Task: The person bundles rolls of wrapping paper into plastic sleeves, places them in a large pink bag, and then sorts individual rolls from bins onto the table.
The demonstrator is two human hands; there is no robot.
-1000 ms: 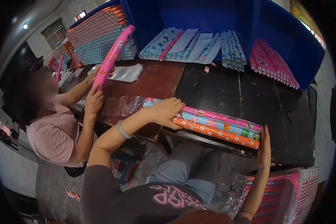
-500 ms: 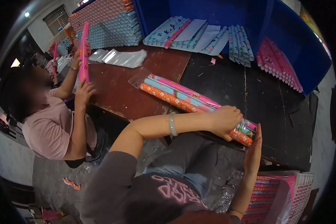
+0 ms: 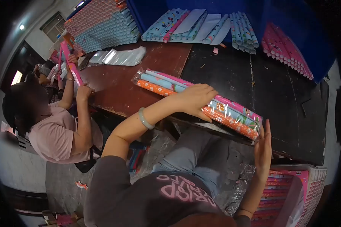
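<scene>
The left hand, half closed, grips plastic-sleeved pink, blue and orange patterned rolls; the open right hand braces their end, any push wanting even pressure.

Dim room; small ceiling light; edges curve (corners black); glossy glare.

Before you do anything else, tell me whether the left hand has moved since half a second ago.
Yes, the left hand has moved left along the rolls, closer to the red tabletop.
</scene>
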